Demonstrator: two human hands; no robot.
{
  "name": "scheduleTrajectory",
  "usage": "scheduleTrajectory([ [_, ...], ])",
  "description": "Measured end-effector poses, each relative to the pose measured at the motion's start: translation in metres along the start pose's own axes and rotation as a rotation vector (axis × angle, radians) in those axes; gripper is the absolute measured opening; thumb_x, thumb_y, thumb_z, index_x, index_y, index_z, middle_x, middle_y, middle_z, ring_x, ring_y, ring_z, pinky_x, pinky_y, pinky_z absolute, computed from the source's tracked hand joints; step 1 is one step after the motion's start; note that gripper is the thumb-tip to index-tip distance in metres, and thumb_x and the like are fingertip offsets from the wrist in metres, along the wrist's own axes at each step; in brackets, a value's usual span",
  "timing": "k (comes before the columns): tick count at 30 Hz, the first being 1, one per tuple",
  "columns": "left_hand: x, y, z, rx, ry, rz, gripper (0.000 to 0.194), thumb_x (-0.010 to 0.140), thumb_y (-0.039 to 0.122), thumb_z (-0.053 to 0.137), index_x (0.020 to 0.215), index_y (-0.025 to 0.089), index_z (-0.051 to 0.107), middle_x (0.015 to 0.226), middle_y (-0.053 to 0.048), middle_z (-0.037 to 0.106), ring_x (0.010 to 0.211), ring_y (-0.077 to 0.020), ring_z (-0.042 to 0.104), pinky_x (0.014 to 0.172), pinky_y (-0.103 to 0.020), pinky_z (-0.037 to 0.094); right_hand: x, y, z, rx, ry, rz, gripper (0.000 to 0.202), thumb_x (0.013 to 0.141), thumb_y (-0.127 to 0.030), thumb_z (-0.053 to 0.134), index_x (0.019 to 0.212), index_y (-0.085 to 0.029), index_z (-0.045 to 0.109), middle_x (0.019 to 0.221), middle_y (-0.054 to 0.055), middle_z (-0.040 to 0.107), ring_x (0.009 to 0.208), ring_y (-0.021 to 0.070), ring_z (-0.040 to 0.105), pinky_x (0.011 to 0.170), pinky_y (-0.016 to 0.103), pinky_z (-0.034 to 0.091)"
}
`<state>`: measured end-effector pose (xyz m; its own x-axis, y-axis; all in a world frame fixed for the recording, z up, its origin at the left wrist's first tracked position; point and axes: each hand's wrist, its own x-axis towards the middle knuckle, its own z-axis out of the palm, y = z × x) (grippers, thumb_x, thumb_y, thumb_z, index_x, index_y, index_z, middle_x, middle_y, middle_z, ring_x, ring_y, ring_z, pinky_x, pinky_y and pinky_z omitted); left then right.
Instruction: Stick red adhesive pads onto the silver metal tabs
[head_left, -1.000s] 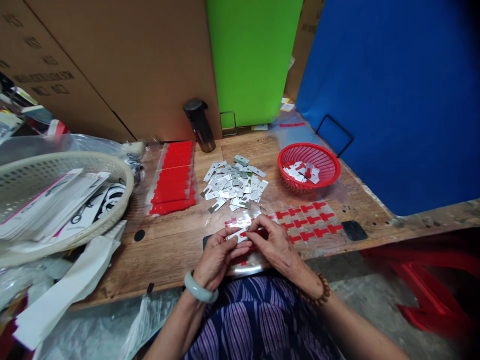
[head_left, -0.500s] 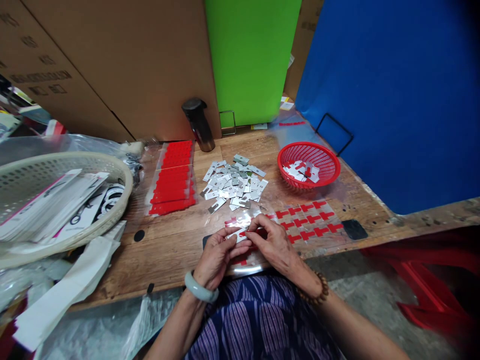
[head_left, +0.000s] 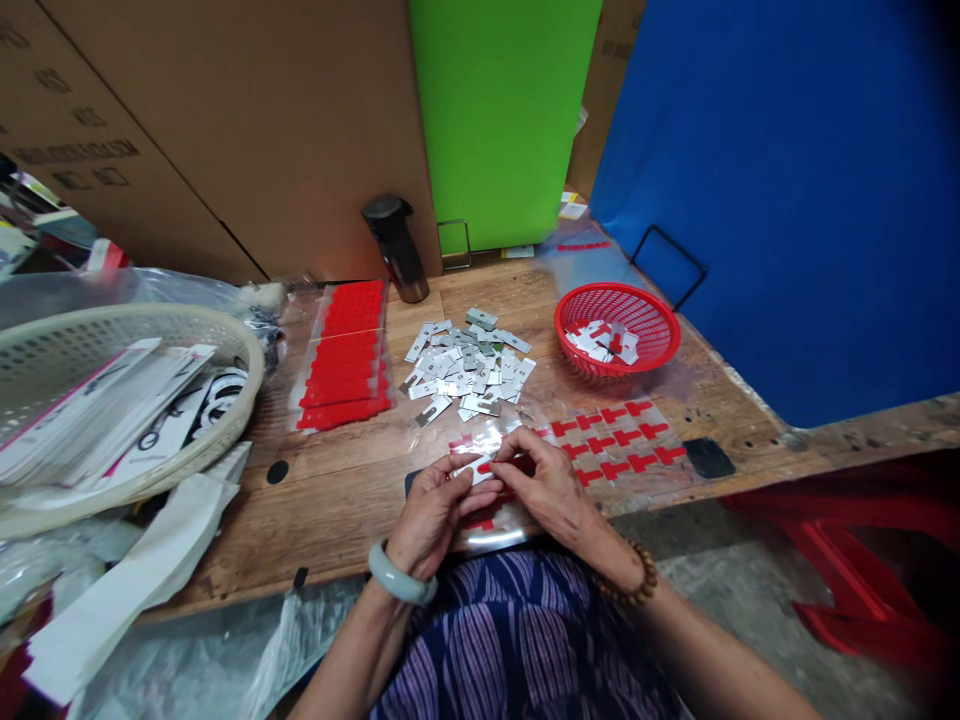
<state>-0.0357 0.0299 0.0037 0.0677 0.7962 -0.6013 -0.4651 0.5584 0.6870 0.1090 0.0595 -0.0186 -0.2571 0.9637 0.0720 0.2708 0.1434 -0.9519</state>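
Note:
Between the thumb and fingers of my left hand (head_left: 442,497) is a small flat metal plate (head_left: 479,472), pale and shiny. My right hand (head_left: 541,482) pinches at the plate's right end, where a bit of red sticker (head_left: 486,467) shows; its fingertips partly hide this. Beneath both hands lies a clear sheet with rows of red T-shaped stickers (head_left: 600,444), reaching out to the right. Just beyond my hands is a loose pile of slotted metal plates (head_left: 469,365).
A red basket (head_left: 652,350) at the right holds white-and-red pieces. Stacked red sticker sheets (head_left: 341,370) lie left of the pile, a dark bottle (head_left: 401,255) behind. A large pale basket (head_left: 251,375) with printed cards stands far left. Green (head_left: 502,120) and blue panels (head_left: 787,200) border the back.
Almost nothing differs. Both hands stay in the same place over the sticker sheet, with the plate between them; the view has shifted very slightly.

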Motion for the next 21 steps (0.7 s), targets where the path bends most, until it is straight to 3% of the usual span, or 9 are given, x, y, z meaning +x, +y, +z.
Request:
scheduleTrajectory([
  [21,0.0021,-0.006,-0.0022,0.017,0.021,0.008,0.024,0.072,0.007,0.065,0.094,0.009,0.056,0.079,-0.01,0.072,0.067,-0.0147,0.069,0.066,-0.02,0.056,-0.0015,0.0016,0.0042,-0.02,0.023,0.015,0.009,0.073,-0.01,0.055,0.071,-0.019,0.052,0.068,-0.003,0.054,0.065,0.0117,0.05,0.061,0.023,0.038],
])
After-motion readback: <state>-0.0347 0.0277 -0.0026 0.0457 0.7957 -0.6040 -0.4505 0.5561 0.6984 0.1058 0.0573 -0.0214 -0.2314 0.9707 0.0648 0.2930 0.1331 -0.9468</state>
